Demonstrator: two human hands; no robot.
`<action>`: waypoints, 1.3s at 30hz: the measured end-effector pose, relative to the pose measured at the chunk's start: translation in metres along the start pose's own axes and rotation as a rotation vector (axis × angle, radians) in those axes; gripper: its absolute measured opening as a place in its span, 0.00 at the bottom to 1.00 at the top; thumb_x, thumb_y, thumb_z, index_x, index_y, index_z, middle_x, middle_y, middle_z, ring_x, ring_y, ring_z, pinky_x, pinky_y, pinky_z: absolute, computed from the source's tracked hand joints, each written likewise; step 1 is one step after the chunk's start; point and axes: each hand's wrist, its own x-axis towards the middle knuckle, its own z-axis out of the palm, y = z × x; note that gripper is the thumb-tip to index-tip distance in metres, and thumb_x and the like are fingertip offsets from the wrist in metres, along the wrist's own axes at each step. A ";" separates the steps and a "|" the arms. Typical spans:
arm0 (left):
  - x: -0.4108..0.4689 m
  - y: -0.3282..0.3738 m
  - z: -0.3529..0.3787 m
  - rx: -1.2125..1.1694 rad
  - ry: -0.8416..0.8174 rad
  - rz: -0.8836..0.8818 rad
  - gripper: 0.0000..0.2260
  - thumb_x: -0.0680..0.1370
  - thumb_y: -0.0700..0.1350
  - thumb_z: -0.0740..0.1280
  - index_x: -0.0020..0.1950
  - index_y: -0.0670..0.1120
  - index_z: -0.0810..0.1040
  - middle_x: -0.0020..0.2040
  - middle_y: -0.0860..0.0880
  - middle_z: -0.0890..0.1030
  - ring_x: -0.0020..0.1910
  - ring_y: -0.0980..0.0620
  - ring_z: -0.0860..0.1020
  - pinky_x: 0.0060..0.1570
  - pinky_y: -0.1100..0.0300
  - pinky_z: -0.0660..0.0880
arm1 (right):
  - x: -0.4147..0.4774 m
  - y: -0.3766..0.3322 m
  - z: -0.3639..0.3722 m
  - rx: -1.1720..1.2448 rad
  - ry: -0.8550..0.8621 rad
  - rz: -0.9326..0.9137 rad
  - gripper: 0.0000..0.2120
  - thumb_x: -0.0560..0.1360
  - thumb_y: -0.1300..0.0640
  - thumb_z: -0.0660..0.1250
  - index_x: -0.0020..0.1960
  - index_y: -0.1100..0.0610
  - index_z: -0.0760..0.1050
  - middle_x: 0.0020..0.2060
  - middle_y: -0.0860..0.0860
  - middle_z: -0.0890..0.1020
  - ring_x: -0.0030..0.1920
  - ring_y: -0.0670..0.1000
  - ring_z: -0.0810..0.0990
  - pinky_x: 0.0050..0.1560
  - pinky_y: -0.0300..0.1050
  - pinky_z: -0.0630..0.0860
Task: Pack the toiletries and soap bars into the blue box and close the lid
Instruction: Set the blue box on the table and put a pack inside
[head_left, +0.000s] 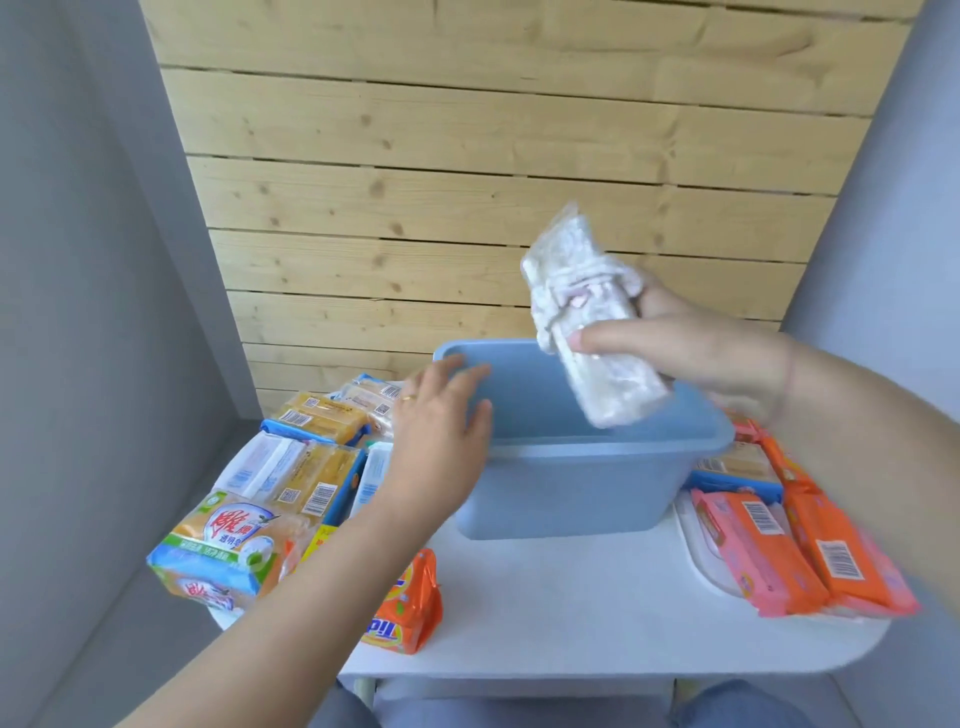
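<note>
Hands at work: right hand (696, 358) grips a clear packet (587, 322), long axis tilted down toward the blue box (597, 483) directly beneath, while left hand (441, 431), unclenched, steadies its near rim.

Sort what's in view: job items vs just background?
Job:
- blue box, open
- clear-wrapped white packet in right hand, above the box
- left hand at the box's left rim
- yellow soap packs
- orange Tide pack
- pink and orange bars
- white lid beneath them

Background:
- white table
- wooden slat wall
</note>
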 end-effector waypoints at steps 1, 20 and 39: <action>0.006 -0.003 -0.004 -0.017 0.028 -0.069 0.19 0.79 0.43 0.58 0.71 0.50 0.68 0.73 0.49 0.66 0.70 0.45 0.62 0.68 0.53 0.59 | 0.015 0.003 0.010 -0.037 -0.023 0.092 0.29 0.71 0.56 0.71 0.69 0.51 0.64 0.59 0.54 0.80 0.56 0.54 0.81 0.54 0.49 0.78; 0.034 -0.043 0.023 -0.324 -0.199 -0.270 0.25 0.80 0.38 0.49 0.77 0.45 0.50 0.79 0.51 0.48 0.77 0.56 0.46 0.65 0.69 0.44 | 0.077 0.043 0.133 -0.428 -0.566 0.434 0.19 0.82 0.53 0.53 0.70 0.56 0.65 0.67 0.55 0.72 0.63 0.52 0.75 0.58 0.45 0.73; 0.034 -0.044 0.019 -0.344 -0.272 -0.278 0.26 0.80 0.41 0.49 0.78 0.47 0.46 0.79 0.54 0.45 0.77 0.58 0.44 0.62 0.68 0.46 | 0.089 0.042 0.128 -1.358 -0.814 0.273 0.07 0.80 0.62 0.54 0.48 0.60 0.71 0.33 0.51 0.69 0.30 0.48 0.67 0.27 0.37 0.64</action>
